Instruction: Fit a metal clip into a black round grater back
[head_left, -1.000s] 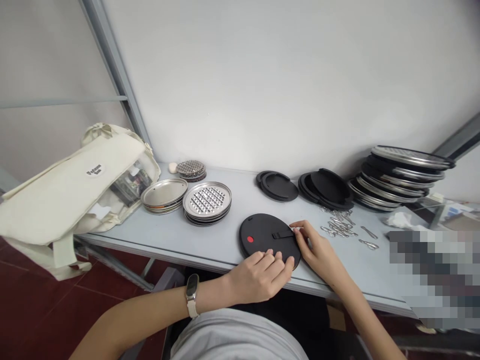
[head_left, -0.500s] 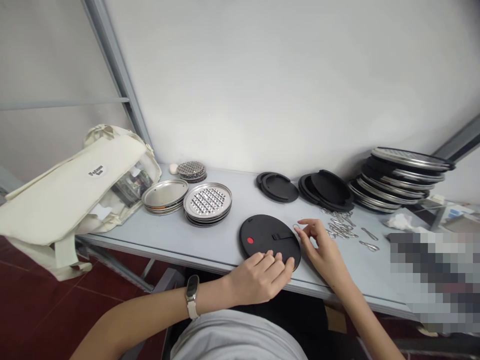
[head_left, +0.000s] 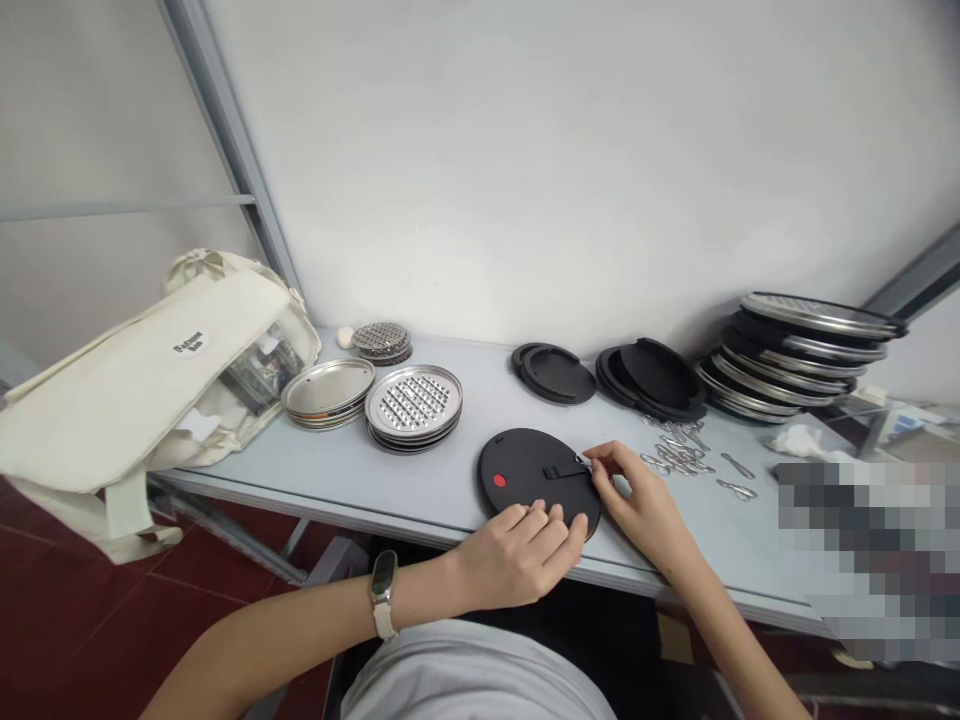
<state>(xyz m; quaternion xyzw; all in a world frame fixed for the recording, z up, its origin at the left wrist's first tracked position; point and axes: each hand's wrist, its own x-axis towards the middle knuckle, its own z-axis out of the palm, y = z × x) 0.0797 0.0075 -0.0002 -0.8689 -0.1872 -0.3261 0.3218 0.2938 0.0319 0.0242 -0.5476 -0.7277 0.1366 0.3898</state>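
Pale grey workbench (head_left: 450,500) is packed with stuff, folks. I'm pinning a black round disc (head_left: 529,470) flat near the front edge with my left hand (head_left: 517,555), fingers together on top, not gripping. My right hand (head_left: 645,510) is pinching a tiny metal clip (head_left: 583,461) at the disc's rim. If my left eases off, the disc could skid, and a sloppy pinch could ping the clip into the loose clip pile (head_left: 679,458). No brand showing; the round label (head_left: 187,343) on my tote bag (head_left: 142,400) is too small to read.

A white wall (head_left: 570,170), grey metal post (head_left: 225,150) and dark red floor (head_left: 90,640).
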